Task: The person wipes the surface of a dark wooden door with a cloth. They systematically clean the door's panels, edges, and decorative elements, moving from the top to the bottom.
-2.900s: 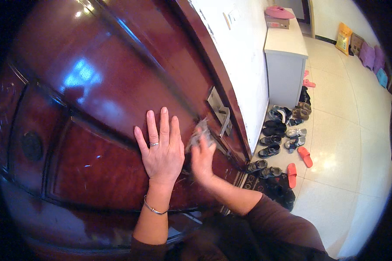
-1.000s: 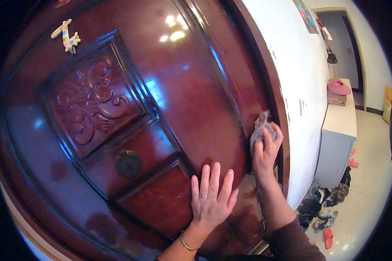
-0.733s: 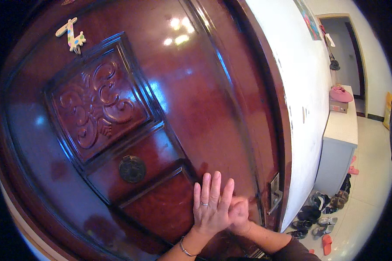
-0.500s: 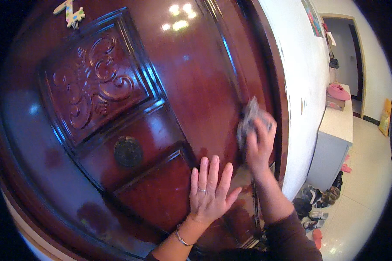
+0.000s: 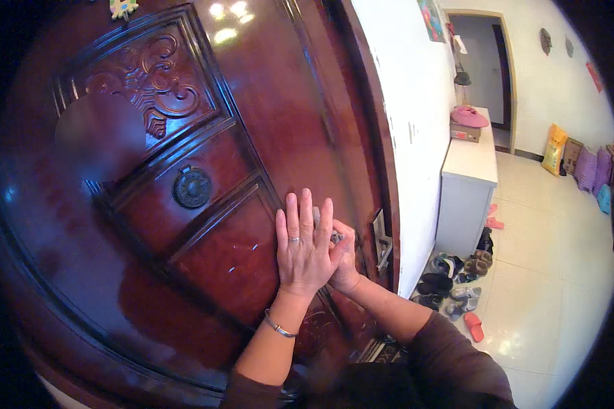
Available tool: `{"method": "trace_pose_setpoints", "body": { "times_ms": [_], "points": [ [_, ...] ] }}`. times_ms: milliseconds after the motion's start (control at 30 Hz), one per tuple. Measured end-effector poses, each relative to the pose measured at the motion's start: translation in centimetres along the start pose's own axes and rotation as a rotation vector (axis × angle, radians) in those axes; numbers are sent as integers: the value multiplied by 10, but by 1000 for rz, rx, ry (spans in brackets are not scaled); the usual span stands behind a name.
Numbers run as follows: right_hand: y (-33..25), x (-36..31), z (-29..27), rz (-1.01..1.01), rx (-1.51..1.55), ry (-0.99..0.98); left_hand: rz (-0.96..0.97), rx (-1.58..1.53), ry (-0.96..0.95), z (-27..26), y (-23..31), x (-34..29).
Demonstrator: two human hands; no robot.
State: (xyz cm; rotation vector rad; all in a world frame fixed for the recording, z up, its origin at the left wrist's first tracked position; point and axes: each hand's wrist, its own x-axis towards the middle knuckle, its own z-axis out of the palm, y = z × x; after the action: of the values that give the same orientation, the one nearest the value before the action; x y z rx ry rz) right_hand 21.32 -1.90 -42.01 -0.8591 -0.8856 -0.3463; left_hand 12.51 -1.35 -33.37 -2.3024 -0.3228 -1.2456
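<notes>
A dark red, glossy wooden door [image 5: 273, 102] with carved panels fills the left and middle of the head view. My left hand [image 5: 307, 249] lies with fingers stretched out towards the door's lower middle; a ring and a bracelet show on it. Partly behind it is my right hand [image 5: 346, 255], its fingers curled round a crumpled grey cloth [image 5: 337, 238]. Most of the cloth is hidden by my left hand. A round dark knocker [image 5: 192, 187] sits on the door to the left, and a metal door handle [image 5: 383, 245] is right of my hands.
A white wall [image 5: 416, 136] borders the door. Along it stands a pale cabinet [image 5: 467, 204] with a pink hat [image 5: 469, 116] on a box. Several shoes [image 5: 436, 283] and an orange slipper [image 5: 473, 327] lie on the tiled floor. A yellow bag [image 5: 554, 148] leans at the far wall.
My right hand has come down and left with the cloth, from the door's right edge to behind my left hand. The view has shifted right, showing more of the room.
</notes>
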Motion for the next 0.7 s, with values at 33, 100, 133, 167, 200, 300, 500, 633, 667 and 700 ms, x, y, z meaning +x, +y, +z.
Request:
{"method": "trace_pose_setpoints", "body": {
  "times_ms": [33, 100, 133, 167, 200, 300, 500, 633, 667, 700],
  "points": [
    [3, -4, -1, 97, 139, -17, -2, -4, 6, 0, 1, 1],
    [0, -5, -3, 298, 419, -63, 2, -19, -3, 1, 1, 0],
    [1, 0, -17, 347, 480, -180, 4, -24, -9, 2, 1, 1],
    [-3, 0, -19, 322, 434, -152, 2, -19, -10, 2, 1, 1],
    [-5, -1, -20, 298, 388, -125, 0, -14, -13, 2, 1, 2],
    [16, 10, -15, -16, -24, -25, 10, 18, -25, 3, 2, 1],
    [7, 194, 9, -581, -267, 22, -2, 14, -54, -4, 5, 6],
    [-32, 296, 25, -714, -289, 64, -51, 80, -27, -1, 14, 16],
    [-32, 307, 27, -713, -284, 72, -38, 83, -4, -3, 14, 29],
    [-21, 299, 28, -736, -244, 51, -38, 90, 15, -7, 14, 46]
  ]
}}
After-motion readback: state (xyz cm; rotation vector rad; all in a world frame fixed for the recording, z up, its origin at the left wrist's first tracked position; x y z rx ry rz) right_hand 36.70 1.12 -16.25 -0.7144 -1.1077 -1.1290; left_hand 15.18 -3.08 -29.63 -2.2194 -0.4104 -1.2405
